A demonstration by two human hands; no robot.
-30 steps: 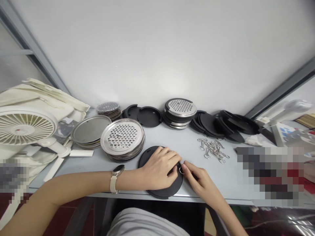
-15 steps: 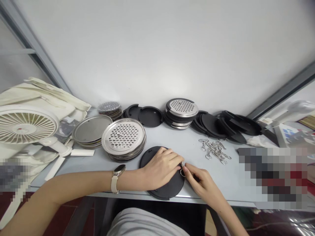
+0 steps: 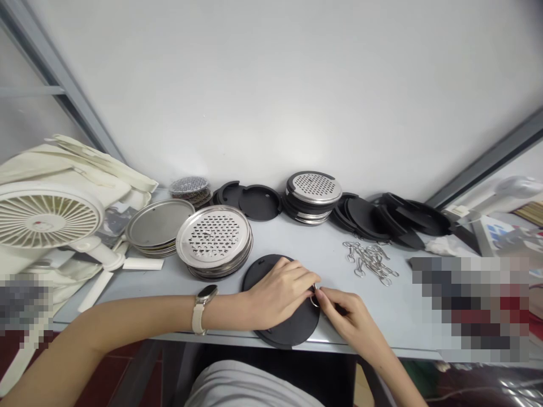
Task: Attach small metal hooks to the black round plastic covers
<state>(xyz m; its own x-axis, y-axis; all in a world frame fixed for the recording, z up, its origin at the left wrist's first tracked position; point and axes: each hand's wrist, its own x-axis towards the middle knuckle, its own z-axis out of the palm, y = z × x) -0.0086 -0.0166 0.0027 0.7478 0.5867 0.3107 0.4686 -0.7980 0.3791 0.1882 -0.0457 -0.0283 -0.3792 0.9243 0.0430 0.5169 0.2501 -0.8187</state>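
**Both hands close in on a ring at the disc's right edge**

At the near edge of the grey table (image 3: 322, 249) lies a flat black round plastic disc (image 3: 297, 332), slightly overhanging the front. The left hand (image 3: 278, 294), with a pale-strapped wristwatch (image 3: 203, 298) on its wrist, lies on top of the disc. Its fingers are curled and their tips are gathered at the disc's right rim. I cannot tell whether they pinch anything or only press down there.

The right hand (image 3: 345, 316) comes in from the right, thumb and forefinger closed on a small silver metal ring (image 3: 314, 301) that sits at that same rim, touching the disc.

Compared with a second ago, very little has moved. The ring and both sets of fingertips have crept a touch nearer and to the right. The left fingers have drawn tighter towards the ring, and the disc has slid with them. The work stays fixed on this one spot.

Farther off, right of centre, is a loose heap of silver wire clips (image 3: 371, 263). To the left stand a stack of perforated steel discs (image 3: 214, 237) and a stack of plain steel discs (image 3: 159, 223), with a white fan (image 3: 44, 217) beyond them. Along the far wall are more black discs (image 3: 259, 202) and a stack topped by a perforated plate (image 3: 313, 189).
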